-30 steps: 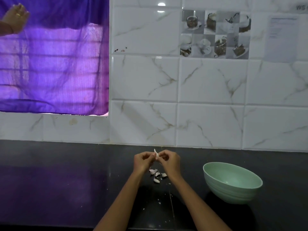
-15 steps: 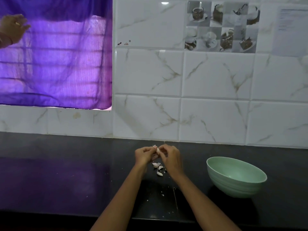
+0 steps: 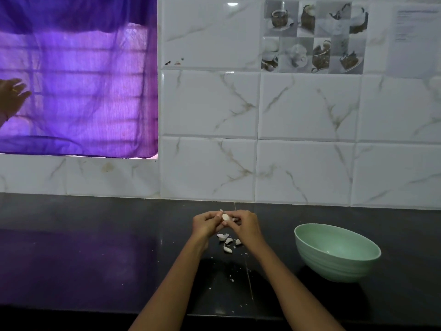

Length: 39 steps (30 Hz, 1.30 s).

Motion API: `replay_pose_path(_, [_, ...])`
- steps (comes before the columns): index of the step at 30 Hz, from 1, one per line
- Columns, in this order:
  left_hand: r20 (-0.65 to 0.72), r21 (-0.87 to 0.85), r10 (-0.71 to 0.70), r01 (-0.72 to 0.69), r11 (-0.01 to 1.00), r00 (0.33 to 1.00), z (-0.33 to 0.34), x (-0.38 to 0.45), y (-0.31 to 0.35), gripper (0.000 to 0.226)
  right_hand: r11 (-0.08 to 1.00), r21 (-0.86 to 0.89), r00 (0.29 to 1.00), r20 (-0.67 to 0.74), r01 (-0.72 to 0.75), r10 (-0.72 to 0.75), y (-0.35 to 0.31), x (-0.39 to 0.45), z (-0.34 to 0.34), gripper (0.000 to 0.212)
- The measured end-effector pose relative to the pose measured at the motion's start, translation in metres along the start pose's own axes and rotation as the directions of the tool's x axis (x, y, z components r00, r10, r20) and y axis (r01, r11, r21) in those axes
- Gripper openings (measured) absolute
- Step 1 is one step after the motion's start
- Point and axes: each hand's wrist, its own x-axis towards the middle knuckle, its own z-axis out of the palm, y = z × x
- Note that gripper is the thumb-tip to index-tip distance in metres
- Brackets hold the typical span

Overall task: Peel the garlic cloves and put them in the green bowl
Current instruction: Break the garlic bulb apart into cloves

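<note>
I held one clove [image 3: 225, 217] between both hands, just above the counter [image 3: 95, 259] and close to the wall [image 3: 307, 106]. My left hand [image 3: 205, 223] had its fingers curled in, pinching the clove from the left. My right hand [image 3: 244, 224] was curled too, its fingertips [image 3: 232, 220] pinching the same clove from the right, so the two hands met over it. The clove showed pale between my fingers; a thin flake of skin stuck up at its top left. How much skin was on it I could not tell.

Right below my hands, a small heap of peels [image 3: 228, 241] lay on the dark counter, with tiny white crumbs scattered nearer to me. Whether any of those pieces were whole cloves I could not tell.

The bowl [image 3: 317, 254] stood on the counter to the right, well apart from my right hand, upright and tipped a little toward me. The part of its inside that I could see held nothing.

At the far left another person's hand [image 3: 10, 96], fingers spread, was against the purple curtain [image 3: 90, 91] over the window. A picture tile [image 3: 312, 37] of cups and cakes sat high on the wall, with a sheet of paper [image 3: 415, 39] beside it.
</note>
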Motion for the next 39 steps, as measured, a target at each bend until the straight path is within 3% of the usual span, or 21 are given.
replay_pose_path(4, [0.017,-0.005,0.017,-0.017,1.000,1.000,0.001,-0.002,0.001,0.020,0.996,0.034,0.993,-0.072,-0.086,0.089,0.004,0.003,-0.001,0.032])
replay_pose_path(7, [0.037,0.010,0.061,-0.061,0.998,0.997,-0.001,0.000,0.001,0.017,0.982,0.120,0.984,-0.085,-0.147,0.157,0.003,0.003,0.001,0.012])
replay_pose_path(12, [0.075,0.196,0.104,-0.117,0.973,0.992,-0.001,0.000,-0.002,0.018,0.964,0.216,0.981,-0.081,-0.153,0.174,0.001,0.005,-0.005,0.009])
replay_pose_path(17, [0.139,0.298,0.075,-0.114,0.948,0.988,0.001,-0.001,-0.005,0.008,0.790,0.570,0.951,-0.047,-0.226,0.306,0.002,0.007,-0.006,0.030])
replay_pose_path(20, [0.151,0.295,0.097,-0.138,0.945,0.984,0.001,-0.001,-0.006,0.007,0.708,0.656,0.928,-0.030,-0.263,0.372,0.004,0.008,-0.006,0.030])
replay_pose_path(25, [0.204,0.290,0.136,-0.192,0.938,0.970,0.000,0.000,-0.005,0.012,0.739,0.610,0.926,-0.021,-0.287,0.377,0.007,0.005,-0.005,0.008])
replay_pose_path(28, [0.242,0.249,0.084,-0.146,0.958,0.967,0.003,-0.004,-0.004,0.023,0.798,0.562,0.949,-0.069,-0.218,0.308,0.008,0.005,-0.005,0.011])
replay_pose_path(31, [0.176,0.217,0.023,-0.062,0.974,0.984,0.005,-0.005,-0.005,0.038,0.900,0.407,0.975,-0.087,-0.154,0.206,0.007,0.006,-0.003,0.014])
replay_pose_path(35, [0.120,0.153,-0.028,0.009,0.988,0.992,0.004,-0.006,-0.003,0.031,0.962,0.254,0.990,-0.064,-0.103,0.123,0.008,0.007,0.003,0.011])
replay_pose_path(39, [0.150,0.112,-0.082,0.065,0.992,0.985,0.007,-0.011,-0.002,0.027,0.971,0.194,0.987,-0.044,-0.142,0.153,0.011,0.004,0.004,0.011])
